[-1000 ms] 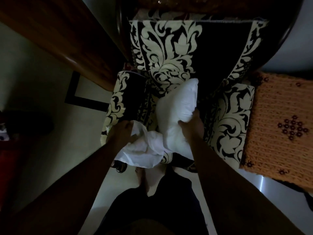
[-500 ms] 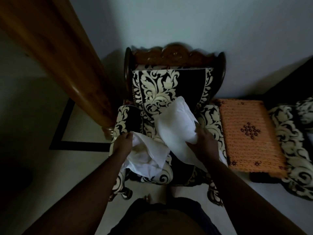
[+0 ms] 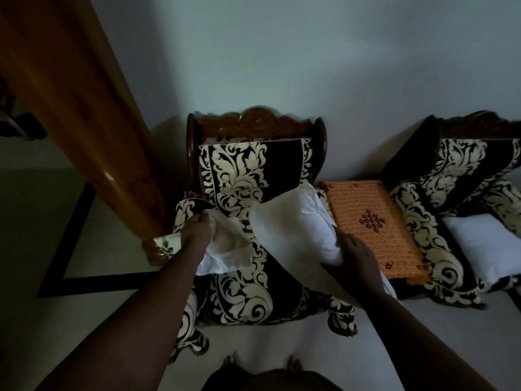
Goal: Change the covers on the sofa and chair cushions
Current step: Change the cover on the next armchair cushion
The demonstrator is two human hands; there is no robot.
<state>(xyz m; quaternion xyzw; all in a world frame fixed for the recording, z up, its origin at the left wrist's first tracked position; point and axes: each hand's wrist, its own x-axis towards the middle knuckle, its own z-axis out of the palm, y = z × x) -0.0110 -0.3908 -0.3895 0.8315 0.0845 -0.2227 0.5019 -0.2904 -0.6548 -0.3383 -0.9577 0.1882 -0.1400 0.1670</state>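
Observation:
A white cushion [image 3: 296, 224] is held tilted above the seat of the black-and-cream patterned armchair [image 3: 248, 176]. My right hand [image 3: 353, 259] grips its lower right end. My left hand [image 3: 197, 231] grips a bunched white cover [image 3: 228, 249] that hangs loose to the left of the cushion, over the seat. Whether the cover still wraps part of the cushion is hard to tell in the dim light.
An orange crocheted side table [image 3: 372, 221] stands right of the chair. Beyond it is a second patterned armchair [image 3: 451, 179] with another white cushion [image 3: 482, 244] on its seat. A wooden door [image 3: 84, 108] leans in at the left. My feet show on the pale floor [image 3: 84, 320].
The view has pulled back and up from the chair. Both hands have lifted the cushion and cover higher and further apart, and the cushion has swung to the right.

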